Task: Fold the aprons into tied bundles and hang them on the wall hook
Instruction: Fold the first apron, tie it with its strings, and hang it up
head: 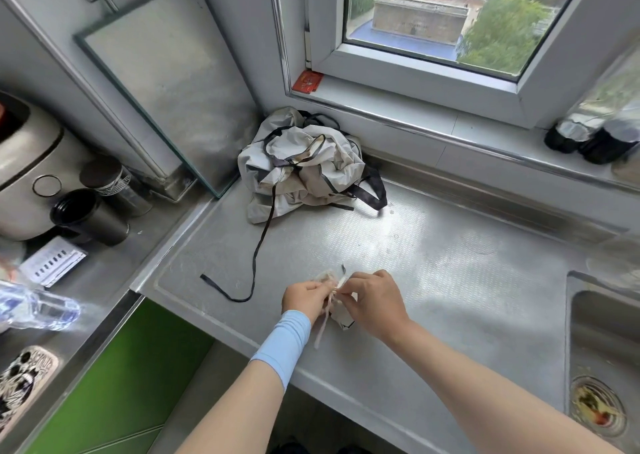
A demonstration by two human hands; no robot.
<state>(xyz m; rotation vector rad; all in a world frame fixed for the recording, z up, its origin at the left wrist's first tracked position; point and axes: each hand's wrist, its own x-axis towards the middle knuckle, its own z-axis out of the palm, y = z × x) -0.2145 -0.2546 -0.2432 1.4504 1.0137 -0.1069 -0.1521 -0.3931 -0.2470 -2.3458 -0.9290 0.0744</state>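
Tying the knot on the small apron bundle (342,319), with left hand (303,297) and right hand (375,303) close together pinching its strings (322,329); next, likely pulling it snug.

Window (450,20) gives daylight (trees, building outside); steel counter (433,252) below window, sink (588,318) lower right, glass panel (166,83) left.

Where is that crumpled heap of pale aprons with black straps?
In the head view, the crumpled apron heap lies in the back left corner of the steel counter, under the window sill, beside the leaning glass panel.
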